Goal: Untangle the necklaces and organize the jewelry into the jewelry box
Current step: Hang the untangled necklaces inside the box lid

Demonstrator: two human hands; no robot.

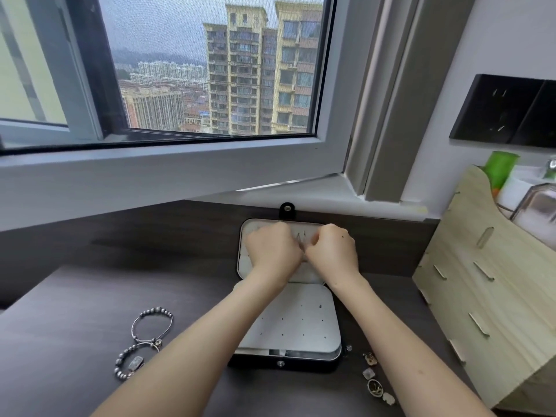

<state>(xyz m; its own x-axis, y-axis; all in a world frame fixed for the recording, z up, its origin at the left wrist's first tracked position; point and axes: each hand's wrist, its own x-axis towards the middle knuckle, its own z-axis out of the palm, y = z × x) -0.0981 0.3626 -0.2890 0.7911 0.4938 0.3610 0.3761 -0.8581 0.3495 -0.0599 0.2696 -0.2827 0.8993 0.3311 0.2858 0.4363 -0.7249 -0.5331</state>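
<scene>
A black jewelry box point(301, 364) with a pale lining stands open on the dark desk, its lid point(244, 257) leaning back against the wall. A thin necklace chain point(301, 237) hangs in zigzags inside the lid. My left hand point(272, 251) and my right hand point(332, 251) are side by side at the lid, fingers curled, pinching the chain between them. The white perforated insert point(301, 323) below lies flat. Two beaded bracelets point(152, 325) lie left of the box. Small earrings and charms point(373, 377) lie right of it.
A wooden desk organizer point(487, 284) stands close on the right, holding a green bottle point(501, 168) and a glass jar. A window frame and sill run behind the desk. A black wall socket panel point(505, 111) sits upper right.
</scene>
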